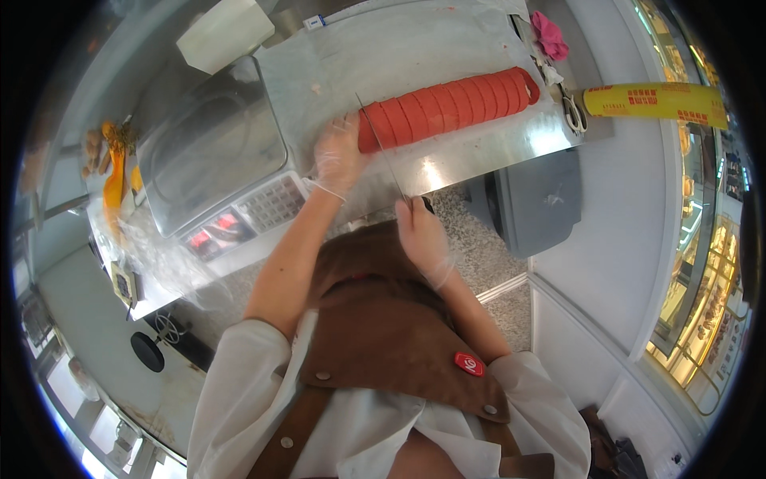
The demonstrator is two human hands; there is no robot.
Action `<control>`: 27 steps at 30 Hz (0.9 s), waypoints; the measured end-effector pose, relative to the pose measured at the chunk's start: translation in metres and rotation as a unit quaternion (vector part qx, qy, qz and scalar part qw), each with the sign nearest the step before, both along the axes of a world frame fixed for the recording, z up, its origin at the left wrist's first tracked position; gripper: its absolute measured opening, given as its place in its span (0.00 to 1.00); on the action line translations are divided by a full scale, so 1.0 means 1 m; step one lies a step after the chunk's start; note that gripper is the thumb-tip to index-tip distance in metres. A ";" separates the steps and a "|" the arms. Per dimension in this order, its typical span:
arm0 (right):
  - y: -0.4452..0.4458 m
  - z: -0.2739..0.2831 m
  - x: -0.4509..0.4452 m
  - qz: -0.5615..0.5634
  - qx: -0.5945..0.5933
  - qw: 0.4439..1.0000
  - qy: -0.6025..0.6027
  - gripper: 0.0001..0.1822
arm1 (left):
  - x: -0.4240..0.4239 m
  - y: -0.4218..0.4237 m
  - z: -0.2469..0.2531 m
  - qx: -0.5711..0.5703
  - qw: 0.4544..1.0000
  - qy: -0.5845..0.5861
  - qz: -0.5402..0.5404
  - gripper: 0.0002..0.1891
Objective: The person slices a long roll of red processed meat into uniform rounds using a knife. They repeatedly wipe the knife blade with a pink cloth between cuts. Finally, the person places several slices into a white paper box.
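A long red cake roll [450, 108] lies on white paper [395, 51] on the metal counter [491, 157], with several crosswise lines along it. Its right end shows a curled edge with a pale filling. My left hand [340, 152], in a clear plastic glove, holds the roll's left end, fingers on its far side. In my right hand [422, 236], also gloved, is the dark handle of a long thin knife [388, 160]. The blade lies across the roll close to my left fingers; how deep it sits cannot be told.
To the left stands a weighing scale with a steel platform [221, 146] and keypad [272, 203]. Scissors [573, 111], a pink cloth [549, 36] and a yellow printed roll [655, 105] are at the right. A grey bin [538, 203] stands below the counter. Clear plastic film [161, 263] hangs at left.
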State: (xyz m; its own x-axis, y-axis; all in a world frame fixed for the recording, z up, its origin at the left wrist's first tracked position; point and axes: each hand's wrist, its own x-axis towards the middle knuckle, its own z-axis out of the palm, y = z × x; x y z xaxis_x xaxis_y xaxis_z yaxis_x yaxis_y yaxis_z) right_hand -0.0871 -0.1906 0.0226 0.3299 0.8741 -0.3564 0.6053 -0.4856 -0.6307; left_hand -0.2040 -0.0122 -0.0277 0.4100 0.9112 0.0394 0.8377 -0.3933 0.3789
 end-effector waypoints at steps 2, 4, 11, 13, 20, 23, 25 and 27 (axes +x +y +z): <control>0.020 -0.004 -0.001 0.001 0.015 1.000 0.002 0.22 | 0.000 0.001 0.003 -0.011 1.000 -0.011 0.005 0.42; 0.022 -0.005 0.000 -0.003 0.013 1.000 0.007 0.22 | 0.004 0.000 0.010 -0.034 0.999 -0.015 0.009 0.42; -0.020 0.005 0.003 -0.016 -0.015 0.999 0.038 0.21 | 0.002 0.002 0.006 -0.023 1.000 -0.007 0.015 0.41; -0.024 0.005 0.004 -0.021 -0.009 0.999 0.037 0.20 | 0.003 0.000 0.009 -0.027 1.000 -0.011 0.009 0.40; 0.036 -0.022 0.002 -0.001 0.039 0.999 0.034 0.23 | 0.006 0.004 0.018 -0.063 0.998 -0.001 0.007 0.39; 0.031 -0.014 0.001 -0.007 0.018 0.998 0.057 0.22 | 0.001 0.005 0.009 -0.049 0.999 -0.002 0.008 0.40; 0.008 -0.014 0.002 -0.011 0.012 0.999 0.046 0.22 | 0.001 0.005 0.006 -0.039 0.999 -0.004 0.004 0.42; -0.012 -0.012 0.004 -0.015 0.008 0.999 0.042 0.21 | 0.001 0.003 0.008 -0.051 0.999 0.001 0.008 0.43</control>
State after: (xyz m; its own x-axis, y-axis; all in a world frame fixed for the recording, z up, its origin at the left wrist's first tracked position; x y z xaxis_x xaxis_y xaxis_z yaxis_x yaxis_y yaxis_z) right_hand -0.0834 -0.2022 0.0106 0.3259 0.8703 -0.3694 0.5355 -0.4919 -0.6865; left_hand -0.2032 -0.0089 -0.0199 0.3946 0.9171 -0.0560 0.8449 -0.3382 0.4144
